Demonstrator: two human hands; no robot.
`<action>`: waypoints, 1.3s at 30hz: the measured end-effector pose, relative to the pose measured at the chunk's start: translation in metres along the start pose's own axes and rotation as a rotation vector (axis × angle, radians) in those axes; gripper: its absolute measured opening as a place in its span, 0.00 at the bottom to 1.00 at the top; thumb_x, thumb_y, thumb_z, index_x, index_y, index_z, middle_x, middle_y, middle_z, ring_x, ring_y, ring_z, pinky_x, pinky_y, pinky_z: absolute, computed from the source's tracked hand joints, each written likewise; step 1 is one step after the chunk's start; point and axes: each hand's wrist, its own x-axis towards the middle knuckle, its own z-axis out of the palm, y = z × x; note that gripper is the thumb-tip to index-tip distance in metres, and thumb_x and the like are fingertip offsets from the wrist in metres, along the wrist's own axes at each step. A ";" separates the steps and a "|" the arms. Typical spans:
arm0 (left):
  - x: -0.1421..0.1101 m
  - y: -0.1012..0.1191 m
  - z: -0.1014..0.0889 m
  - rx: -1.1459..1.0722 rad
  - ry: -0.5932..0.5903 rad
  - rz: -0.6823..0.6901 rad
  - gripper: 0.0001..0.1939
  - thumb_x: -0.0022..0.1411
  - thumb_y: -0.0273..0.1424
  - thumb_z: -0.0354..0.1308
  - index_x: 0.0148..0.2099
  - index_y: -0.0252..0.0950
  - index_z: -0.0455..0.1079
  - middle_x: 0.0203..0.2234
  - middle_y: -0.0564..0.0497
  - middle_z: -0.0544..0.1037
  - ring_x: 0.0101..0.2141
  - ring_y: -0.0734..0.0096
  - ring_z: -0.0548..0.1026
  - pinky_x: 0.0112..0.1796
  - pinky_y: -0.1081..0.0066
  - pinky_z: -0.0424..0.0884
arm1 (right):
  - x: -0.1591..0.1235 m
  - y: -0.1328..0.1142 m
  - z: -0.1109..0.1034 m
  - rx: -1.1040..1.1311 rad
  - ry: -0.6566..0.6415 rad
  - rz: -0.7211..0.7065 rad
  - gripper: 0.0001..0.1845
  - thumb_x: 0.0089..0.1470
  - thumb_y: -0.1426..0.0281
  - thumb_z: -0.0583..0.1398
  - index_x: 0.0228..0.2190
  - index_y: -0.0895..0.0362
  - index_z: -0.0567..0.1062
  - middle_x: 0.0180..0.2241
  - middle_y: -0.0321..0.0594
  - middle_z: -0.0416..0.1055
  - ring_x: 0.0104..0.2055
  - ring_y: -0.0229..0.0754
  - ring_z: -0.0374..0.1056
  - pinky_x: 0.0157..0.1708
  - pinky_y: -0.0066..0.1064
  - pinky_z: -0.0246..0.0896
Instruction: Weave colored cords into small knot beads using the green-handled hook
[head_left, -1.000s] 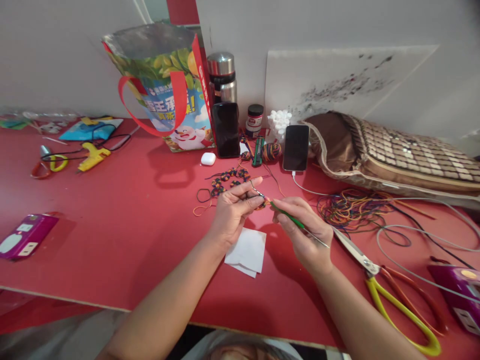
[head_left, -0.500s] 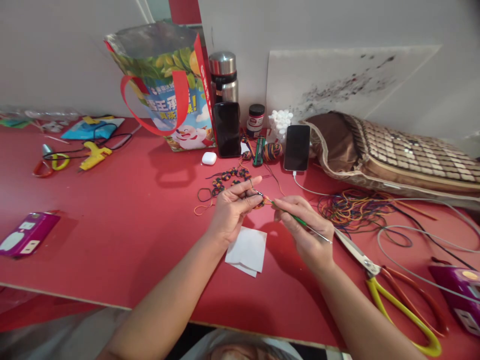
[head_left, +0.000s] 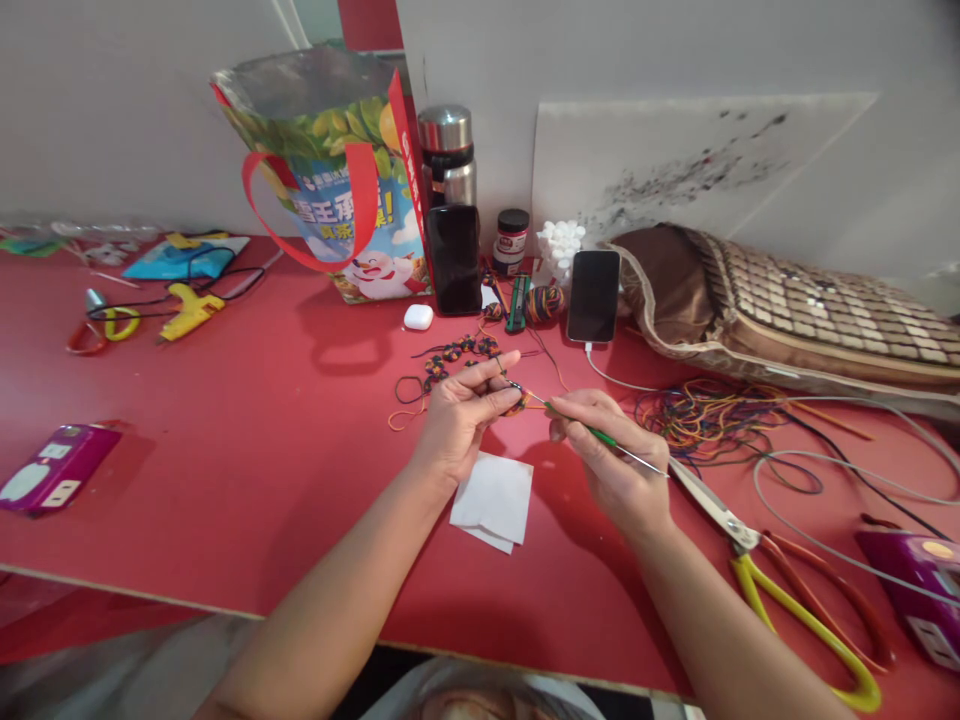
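Note:
My left hand pinches a small piece of multicoloured crochet work, with yarn running over the raised index finger. My right hand is closed round the green grip of a crochet hook. The hook's metal tip reaches left to the crochet work at my left fingertips. Its exact place in the stitches is too small to make out. Behind my left hand lie several small crocheted pieces in dark, orange and purple yarn. A loose yarn tail curls beside them.
Folded white paper lies below my hands. Large scissors and tangled yarn are at right, near a cabled phone. Behind stand a bag, a dark phone and a yarn ball. A yellow glue gun lies left.
My left fingertips have shifted slightly left and the crochet work with them. The hook in my right hand has tilted a little; its rear end sits slightly higher and further right.

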 end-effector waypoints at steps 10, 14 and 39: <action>0.000 0.001 0.001 -0.013 0.008 -0.013 0.23 0.42 0.23 0.78 0.44 0.38 0.87 0.24 0.56 0.78 0.26 0.79 0.75 0.32 0.74 0.71 | 0.000 -0.001 0.001 -0.002 0.018 0.015 0.17 0.66 0.74 0.64 0.50 0.43 0.86 0.41 0.42 0.77 0.38 0.42 0.74 0.40 0.40 0.69; -0.001 0.002 0.001 0.011 0.017 0.011 0.23 0.43 0.22 0.77 0.45 0.39 0.86 0.24 0.56 0.77 0.26 0.79 0.75 0.32 0.73 0.71 | -0.001 -0.002 0.003 -0.022 0.042 0.007 0.17 0.66 0.73 0.64 0.50 0.42 0.86 0.41 0.42 0.78 0.38 0.42 0.74 0.40 0.41 0.70; -0.003 -0.001 0.005 0.094 0.060 0.078 0.24 0.43 0.26 0.78 0.47 0.40 0.86 0.25 0.55 0.80 0.26 0.77 0.74 0.29 0.73 0.65 | -0.006 0.000 0.011 -0.029 0.141 -0.012 0.16 0.66 0.71 0.65 0.51 0.44 0.86 0.40 0.42 0.80 0.37 0.44 0.75 0.42 0.44 0.73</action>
